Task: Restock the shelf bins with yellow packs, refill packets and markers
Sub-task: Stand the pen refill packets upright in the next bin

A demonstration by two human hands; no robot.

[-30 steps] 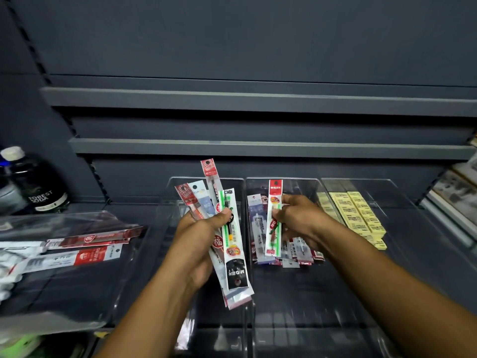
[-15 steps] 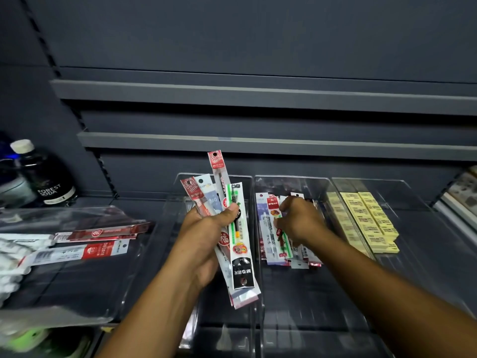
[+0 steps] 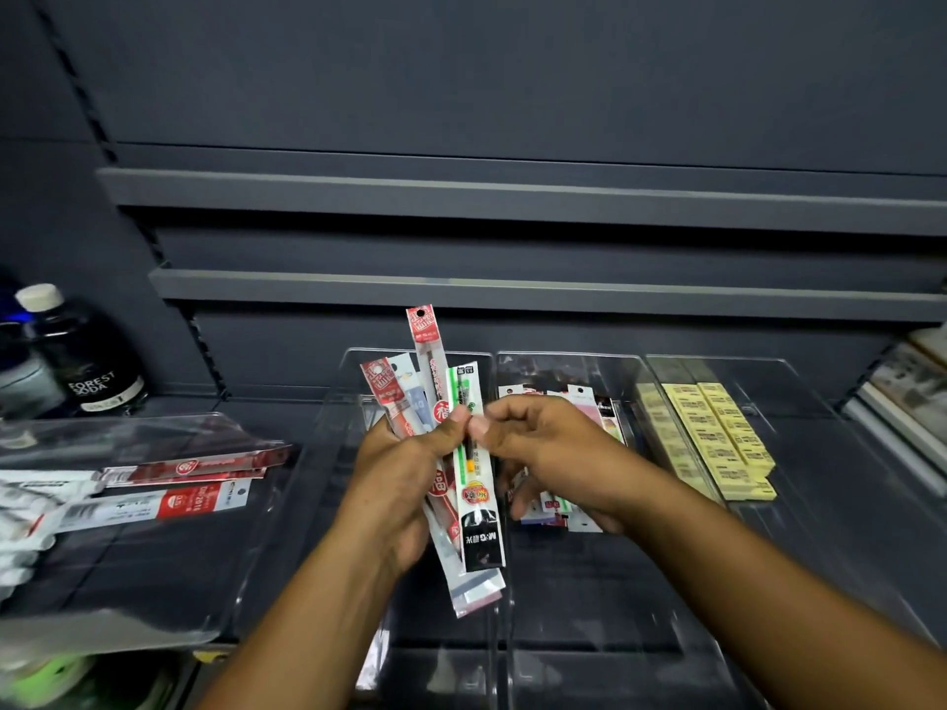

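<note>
My left hand (image 3: 402, 476) grips a fanned bunch of refill packets (image 3: 425, 345), red, white and blue, above the left clear bin (image 3: 353, 358). The front packet (image 3: 479, 509) is white with a green stripe and a black end. My right hand (image 3: 556, 453) has its thumb and curled fingers pinching this front packet just right of my left thumb. Behind my right hand, the middle bin (image 3: 563, 358) holds a pile of refill packets (image 3: 581, 402). Yellow packs (image 3: 717, 438) lie in rows in the right bin (image 3: 789, 371).
A clear tray (image 3: 153, 571) at the left holds red and white refill packets (image 3: 189, 468) and white items at its left edge. A dark soda bottle (image 3: 87, 361) stands at the far left. Grey shelf rails (image 3: 512, 294) run across the back wall.
My right hand has let go of the packet it laid in the middle bin and moved left to the bunch in my left hand, where it now pinches the front packet.
</note>
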